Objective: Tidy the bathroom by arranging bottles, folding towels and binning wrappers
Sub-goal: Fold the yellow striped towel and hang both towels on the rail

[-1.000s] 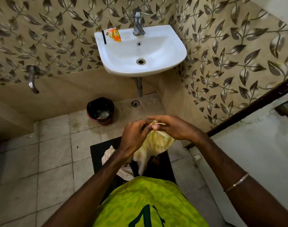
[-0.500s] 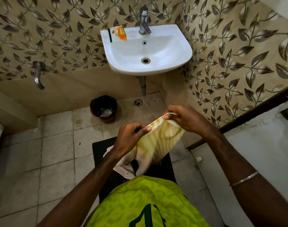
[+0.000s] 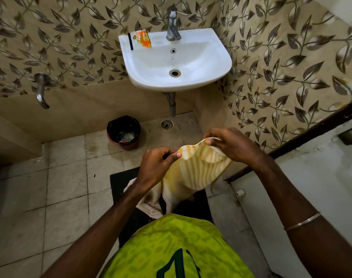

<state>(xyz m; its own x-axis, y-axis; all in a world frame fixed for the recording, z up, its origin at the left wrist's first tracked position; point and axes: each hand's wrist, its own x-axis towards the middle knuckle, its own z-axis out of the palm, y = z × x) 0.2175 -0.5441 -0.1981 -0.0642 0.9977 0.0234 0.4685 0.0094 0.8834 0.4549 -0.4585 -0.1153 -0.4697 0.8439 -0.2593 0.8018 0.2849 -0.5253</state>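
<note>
A yellow-and-white striped towel (image 3: 195, 173) hangs in front of my body, stretched between both hands along its top edge. My left hand (image 3: 157, 167) pinches the towel's left top corner. My right hand (image 3: 231, 145) pinches the right top corner, a little higher and farther away. The towel's lower part droops over a black mat (image 3: 123, 185) on the floor. An orange wrapper (image 3: 144, 38) lies on the back left rim of the white sink (image 3: 221, 63). A small bin (image 3: 124, 132) with a black liner stands on the floor under the sink's left side.
A tap (image 3: 173, 25) stands at the sink's back. A wall tap (image 3: 40, 91) sticks out at the left. A floor drain (image 3: 167, 124) lies below the sink pipe. Leaf-patterned walls close in ahead and right, with a white door (image 3: 311, 187) at the right.
My hands have moved apart, from bunched together at the towel's top to spread, so the top edge is drawn out and the stripes show.
</note>
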